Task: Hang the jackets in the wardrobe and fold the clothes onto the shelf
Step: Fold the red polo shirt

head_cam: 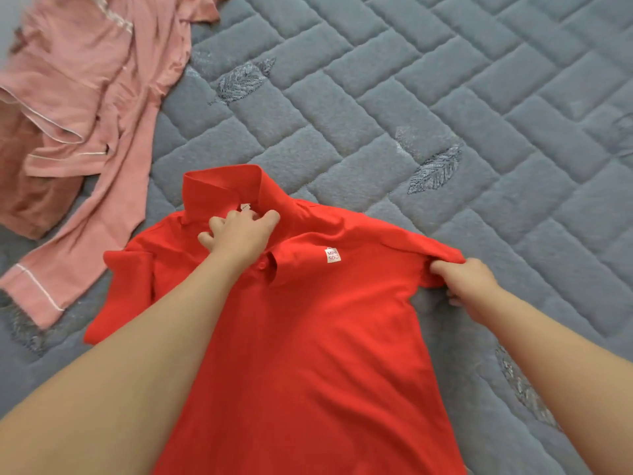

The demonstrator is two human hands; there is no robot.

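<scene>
A red polo shirt (308, 337) lies front side up on the grey quilted bed, collar pointing away from me. It has a small white logo patch on the chest. My left hand (239, 234) rests at the collar opening, its fingers curled into the fabric by the neck label. My right hand (469, 282) pinches the right sleeve at its outer edge, pulling it sideways. The left sleeve lies folded in on the shirt's left side.
A pink long-sleeved pyjama top (78, 108) with white piping lies crumpled at the upper left, one sleeve reaching down toward the red shirt. The grey quilted bed cover (445, 97) with leaf embroidery spreads to the right and beyond.
</scene>
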